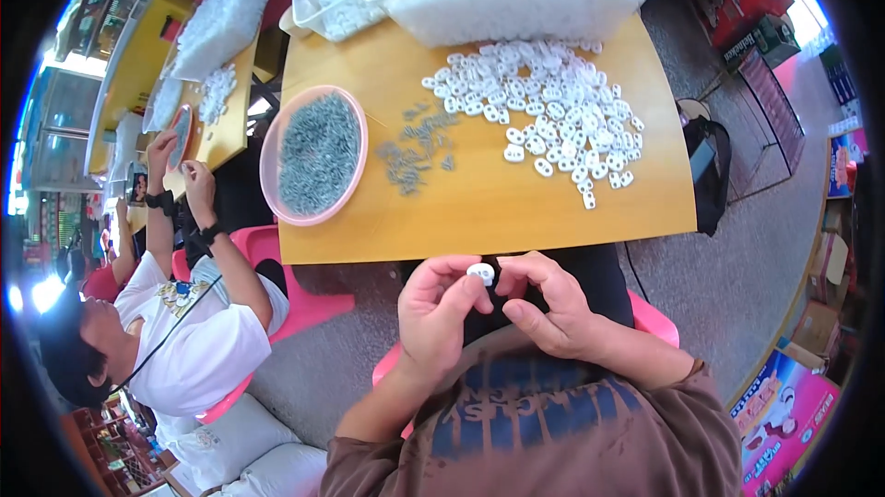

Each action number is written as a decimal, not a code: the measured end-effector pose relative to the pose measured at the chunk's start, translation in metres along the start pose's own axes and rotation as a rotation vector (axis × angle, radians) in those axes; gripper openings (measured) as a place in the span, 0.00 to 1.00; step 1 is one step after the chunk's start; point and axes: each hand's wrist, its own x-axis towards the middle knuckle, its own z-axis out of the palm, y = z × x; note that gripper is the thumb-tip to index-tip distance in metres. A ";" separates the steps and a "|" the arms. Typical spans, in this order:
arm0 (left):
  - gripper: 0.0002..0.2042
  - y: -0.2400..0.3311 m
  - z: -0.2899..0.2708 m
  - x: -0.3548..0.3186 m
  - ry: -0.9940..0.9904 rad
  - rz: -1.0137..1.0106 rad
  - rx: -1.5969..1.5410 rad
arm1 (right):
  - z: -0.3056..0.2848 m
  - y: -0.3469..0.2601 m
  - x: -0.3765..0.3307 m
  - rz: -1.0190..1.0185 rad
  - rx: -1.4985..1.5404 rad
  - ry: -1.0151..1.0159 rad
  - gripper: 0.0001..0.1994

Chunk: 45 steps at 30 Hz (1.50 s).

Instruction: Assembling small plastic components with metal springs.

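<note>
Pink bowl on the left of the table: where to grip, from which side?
Probably the rim of the pink bowl, at opposite left and right sides, coming from the near side. It is round, open-topped and loaded with grey pieces, so opposed holds should keep it level. Its left side appears to overhang the yellow table, leaving room underneath.

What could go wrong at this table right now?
The left hand pinches a white two-hole plastic piece beyond the near edge of the table, so a slip might drop it to the floor. The pink bowl seems to overhang the left edge, so a knock might spill its grey parts.
</note>
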 end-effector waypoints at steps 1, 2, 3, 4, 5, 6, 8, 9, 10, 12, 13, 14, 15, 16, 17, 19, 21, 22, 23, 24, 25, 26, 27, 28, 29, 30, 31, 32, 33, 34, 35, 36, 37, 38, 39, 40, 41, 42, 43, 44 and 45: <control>0.08 0.003 -0.002 0.006 0.027 -0.068 -0.022 | -0.001 0.002 0.000 -0.016 0.000 -0.001 0.17; 0.08 0.006 -0.002 0.011 0.051 -0.096 -0.008 | -0.001 0.007 -0.001 -0.004 -0.014 0.035 0.17; 0.08 0.011 -0.001 0.016 0.050 -0.088 0.000 | -0.001 0.011 -0.002 0.010 -0.027 0.072 0.17; 0.08 0.015 0.001 0.022 0.075 -0.121 0.055 | -0.002 0.014 -0.002 0.042 -0.038 0.089 0.15; 0.08 0.021 0.001 0.029 0.102 -0.153 0.111 | -0.004 0.015 0.000 0.034 -0.032 0.091 0.15; 0.08 0.024 -0.002 0.037 0.087 -0.149 0.129 | -0.005 0.016 0.000 0.061 -0.068 0.086 0.13; 0.08 0.038 -0.004 0.055 0.092 -0.147 0.126 | -0.007 0.019 0.002 0.088 -0.101 0.087 0.11; 0.08 0.045 -0.004 0.066 0.098 -0.147 0.116 | -0.008 0.022 0.004 0.059 -0.126 0.103 0.09; 0.09 0.053 -0.008 0.078 0.077 -0.123 0.143 | -0.009 0.024 0.005 0.031 -0.152 0.118 0.08; 0.08 0.072 -0.011 0.109 0.049 -0.040 0.195 | -0.012 0.027 0.005 0.063 -0.137 0.118 0.07; 0.07 0.086 -0.010 0.126 0.044 0.023 0.220 | -0.013 0.028 0.004 0.093 -0.121 0.110 0.07; 0.05 0.101 -0.011 0.147 0.018 0.086 0.240 | -0.014 0.029 0.003 0.097 -0.126 0.120 0.07; 0.05 0.116 -0.013 0.174 -0.010 0.147 0.260 | -0.015 0.032 0.003 0.097 -0.106 0.132 0.07; 0.05 0.135 -0.015 0.200 0.029 0.231 0.226 | -0.014 0.031 0.003 0.089 -0.079 0.131 0.07; 0.05 0.154 -0.018 0.227 0.068 0.311 0.190 | -0.013 0.031 0.002 0.093 -0.079 0.132 0.07; 0.04 0.196 -0.029 0.270 0.128 0.323 0.198 | -0.011 0.030 0.002 0.102 -0.056 0.110 0.06; 0.05 0.204 -0.041 0.292 0.185 0.311 0.179 | -0.012 0.027 0.003 0.153 -0.027 0.116 0.06; 0.07 0.202 -0.046 0.300 0.250 0.321 0.162 | -0.013 0.025 0.005 0.184 0.003 0.110 0.06; 0.07 0.187 -0.039 0.297 0.239 0.295 0.165 | -0.015 0.026 0.005 0.205 0.004 0.128 0.06; 0.09 0.165 -0.026 0.283 0.214 0.376 0.188 | -0.018 0.027 0.005 0.189 -0.012 0.137 0.06; 0.11 0.145 -0.017 0.262 0.198 0.465 0.212 | -0.020 0.030 0.006 0.168 -0.026 0.133 0.06; 0.11 0.127 -0.016 0.244 0.191 0.485 0.270 | -0.020 0.032 0.007 0.186 -0.023 0.147 0.06; 0.11 0.107 -0.016 0.225 0.183 0.505 0.327 | -0.020 0.035 0.008 0.099 -0.065 0.159 0.06; 0.11 0.090 -0.010 0.203 0.174 0.497 0.432 | -0.020 0.036 0.008 0.008 -0.105 0.162 0.06; 0.11 0.070 -0.005 0.182 0.161 0.485 0.536 | -0.020 0.037 0.007 0.027 -0.101 0.169 0.06; 0.10 0.055 0.000 0.160 0.150 0.429 0.658 | -0.019 0.036 0.008 0.034 -0.090 0.161 0.06; 0.09 0.039 0.003 0.145 0.131 0.369 0.774 | -0.018 0.036 0.007 0.045 -0.086 0.157 0.05; 0.09 0.026 0.004 0.136 0.041 0.411 0.856 | -0.017 0.036 0.007 0.054 -0.081 0.158 0.05; 0.08 0.016 0.003 0.129 -0.051 0.454 0.933 | -0.017 0.036 0.008 0.057 -0.085 0.152 0.05; 0.08 0.011 0.005 0.128 -0.050 0.449 0.933 | -0.016 0.035 0.007 0.058 -0.090 0.146 0.05; 0.08 0.006 0.007 0.131 -0.131 0.550 1.063 | -0.017 0.035 0.007 0.060 -0.091 0.146 0.05; 0.09 0.002 0.010 0.133 -0.213 0.653 1.191 | -0.017 0.035 0.006 0.071 -0.086 0.143 0.05; 0.09 0.000 0.013 0.131 -0.213 0.654 1.191 | -0.017 0.034 0.006 0.081 -0.082 0.141 0.05; 0.09 -0.003 0.016 0.130 -0.212 0.583 1.193 | -0.017 0.034 0.005 0.079 -0.083 0.143 0.05; 0.10 -0.005 0.020 0.130 -0.211 0.512 1.195 | -0.017 0.034 0.005 0.071 -0.084 0.143 0.05; 0.10 -0.007 0.024 0.129 -0.212 0.515 1.196 | -0.017 0.034 0.005 0.063 -0.085 0.142 0.05; 0.09 -0.008 0.027 0.128 -0.219 0.492 1.252 | -0.017 0.033 0.004 0.061 -0.084 0.143 0.05; 0.09 -0.008 0.030 0.128 -0.226 0.468 1.308 | -0.017 0.031 0.004 0.064 -0.083 0.144 0.05; 0.09 -0.010 0.030 0.129 -0.226 0.469 1.310 | -0.018 0.029 0.004 0.067 -0.082 0.145 0.05; 0.08 -0.015 0.028 0.131 -0.240 0.524 1.345 | -0.018 0.028 0.003 0.064 -0.080 0.145 0.05; 0.08 -0.018 0.026 0.132 -0.254 0.579 1.379 | -0.020 0.027 0.003 0.063 -0.079 0.144 0.05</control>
